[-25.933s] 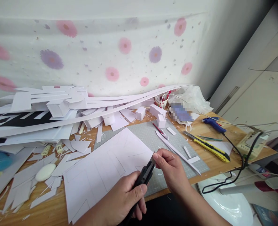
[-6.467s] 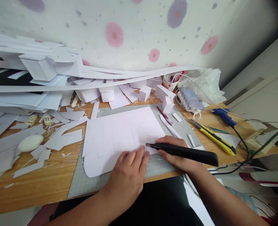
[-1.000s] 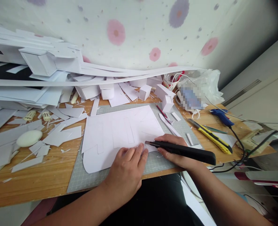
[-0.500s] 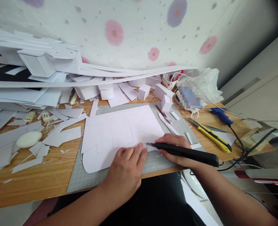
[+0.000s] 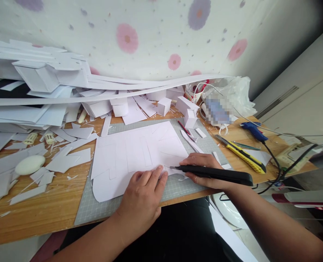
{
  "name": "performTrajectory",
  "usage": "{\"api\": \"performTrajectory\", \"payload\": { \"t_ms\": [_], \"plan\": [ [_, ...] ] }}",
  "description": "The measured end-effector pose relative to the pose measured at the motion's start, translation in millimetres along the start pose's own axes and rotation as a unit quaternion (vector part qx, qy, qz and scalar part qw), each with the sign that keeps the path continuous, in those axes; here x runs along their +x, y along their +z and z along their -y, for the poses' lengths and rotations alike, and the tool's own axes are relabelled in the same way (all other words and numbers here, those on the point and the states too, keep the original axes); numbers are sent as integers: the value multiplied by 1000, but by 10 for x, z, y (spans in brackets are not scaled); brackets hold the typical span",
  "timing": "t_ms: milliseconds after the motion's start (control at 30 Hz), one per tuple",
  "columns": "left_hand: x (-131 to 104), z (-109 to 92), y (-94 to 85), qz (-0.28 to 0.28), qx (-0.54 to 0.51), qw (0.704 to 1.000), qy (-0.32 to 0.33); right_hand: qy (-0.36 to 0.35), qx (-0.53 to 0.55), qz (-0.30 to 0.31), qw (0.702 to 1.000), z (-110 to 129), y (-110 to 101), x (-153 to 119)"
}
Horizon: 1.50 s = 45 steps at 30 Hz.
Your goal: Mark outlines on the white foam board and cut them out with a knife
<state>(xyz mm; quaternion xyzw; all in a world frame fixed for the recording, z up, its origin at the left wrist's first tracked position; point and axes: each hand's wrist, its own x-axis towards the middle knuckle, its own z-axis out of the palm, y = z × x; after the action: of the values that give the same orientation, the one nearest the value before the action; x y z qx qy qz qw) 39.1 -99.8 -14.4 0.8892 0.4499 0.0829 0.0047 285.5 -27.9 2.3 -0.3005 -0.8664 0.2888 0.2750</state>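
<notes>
A white sheet (image 5: 139,156) with pencil lines and a rounded front left corner lies on the grey cutting mat (image 5: 87,207). My left hand (image 5: 143,193) presses flat on the sheet's front edge, its fingers stretched out and holding nothing. Just right of it, my right hand (image 5: 203,169) is closed round a black cutter (image 5: 218,174). The cutter's blade points left, its tip at the sheet near the front right corner. A dark red pencil (image 5: 183,127) and curved white strips lie on the mat behind my right hand.
Paper scraps and a white oval object (image 5: 30,165) cover the left. White folded boxes (image 5: 164,106) and stacked sheets stand behind. At right lie a yellow cutter (image 5: 241,154), a blue glue gun (image 5: 254,131) and cables. A long white strip (image 5: 139,94) arches across the back.
The view has shifted slightly, so most things appear a little further left. The cutter's tip has moved slightly along the sheet towards my left hand. Both hands keep their hold.
</notes>
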Motion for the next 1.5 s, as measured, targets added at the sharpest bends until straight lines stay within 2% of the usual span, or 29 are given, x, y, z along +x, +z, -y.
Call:
{"api": "performTrajectory", "payload": {
  "t_ms": [567, 1033, 1233, 1500],
  "plan": [
    [1, 3, 4, -7, 3, 1000, -8, -36, 12, 23, 999, -90, -196, -159],
    [11, 5, -17, -11, 16, 1000, -6, -38, -24, 31, 998, -52, -334, -352],
    [15, 16, 2, -23, 18, 1000, -2, -58, -8, 17, 998, -80, -343, -411],
    [3, 20, -5, -17, 10, 1000, -6, -45, -4, 21, 999, -104, -355, -476]
  ]
}}
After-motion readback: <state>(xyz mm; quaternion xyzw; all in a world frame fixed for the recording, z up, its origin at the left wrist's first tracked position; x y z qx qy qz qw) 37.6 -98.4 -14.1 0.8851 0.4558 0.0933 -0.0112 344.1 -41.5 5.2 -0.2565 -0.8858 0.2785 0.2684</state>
